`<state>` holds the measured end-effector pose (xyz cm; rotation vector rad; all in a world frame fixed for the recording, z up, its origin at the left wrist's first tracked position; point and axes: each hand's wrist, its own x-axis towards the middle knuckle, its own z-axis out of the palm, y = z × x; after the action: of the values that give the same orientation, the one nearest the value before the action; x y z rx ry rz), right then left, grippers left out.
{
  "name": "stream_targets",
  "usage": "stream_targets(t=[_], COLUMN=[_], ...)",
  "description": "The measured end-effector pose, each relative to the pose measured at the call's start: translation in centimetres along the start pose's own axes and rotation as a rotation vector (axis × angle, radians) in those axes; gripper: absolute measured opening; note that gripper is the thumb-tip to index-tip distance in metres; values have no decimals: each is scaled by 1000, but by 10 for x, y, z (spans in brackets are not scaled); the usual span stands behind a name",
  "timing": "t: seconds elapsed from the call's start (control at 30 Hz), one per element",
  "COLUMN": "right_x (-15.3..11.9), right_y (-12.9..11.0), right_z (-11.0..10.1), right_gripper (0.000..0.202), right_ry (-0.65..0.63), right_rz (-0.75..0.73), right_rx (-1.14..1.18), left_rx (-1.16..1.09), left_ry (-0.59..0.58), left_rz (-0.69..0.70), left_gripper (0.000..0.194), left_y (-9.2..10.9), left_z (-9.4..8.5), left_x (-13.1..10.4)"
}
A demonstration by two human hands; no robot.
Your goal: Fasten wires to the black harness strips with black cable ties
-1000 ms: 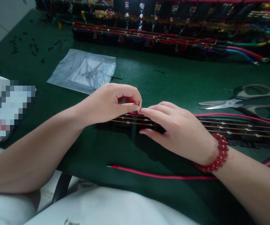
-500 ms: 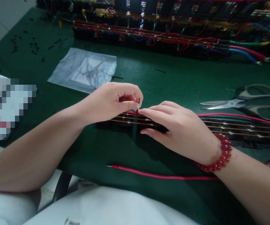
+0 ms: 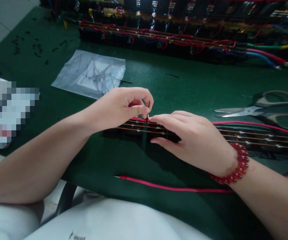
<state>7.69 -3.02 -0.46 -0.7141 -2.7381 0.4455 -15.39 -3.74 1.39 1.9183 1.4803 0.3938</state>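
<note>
My left hand [image 3: 133,105] pinches a thin black cable tie [image 3: 149,106] that stands upright at a black strip with copper rods [image 3: 254,137]. A red wire [image 3: 246,122] runs along the strip's far edge, past the tie. My right hand [image 3: 186,133] rests over the strip with its fingers stretched out, fingertips beside the tie and the thumb apart on the near side. A red bead bracelet [image 3: 241,165] circles the right wrist. Nearer the table's front edge lies a red cable end [image 3: 159,187].
A clear bag of black ties [image 3: 88,73] lies behind my left hand, and scissors [image 3: 256,108] lie at the right. A large wired assembly [image 3: 159,36] spans the back. Black scraps [image 3: 36,46] are scattered at the back left, above a partly blurred object [image 3: 8,113].
My left fingertips have shifted slightly and more of the tie shows above the strip. My right hand stays almost in place. The whole view has moved a little.
</note>
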Motion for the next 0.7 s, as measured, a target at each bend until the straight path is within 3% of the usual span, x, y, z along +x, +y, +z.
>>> stream_targets(t=[0.37,0.7], right_x=[0,2], right_y=[1,-1], right_z=[1,1], right_gripper=[32,30], right_ry=[5,2], right_rz=[-29,1], right_rx=[-19,-8], left_rx=[-78,9], left_ry=[-11,-41], left_rz=[18,27], left_gripper=[13,15], left_y=[-2,3], left_z=[2,2], left_x=[0,-1])
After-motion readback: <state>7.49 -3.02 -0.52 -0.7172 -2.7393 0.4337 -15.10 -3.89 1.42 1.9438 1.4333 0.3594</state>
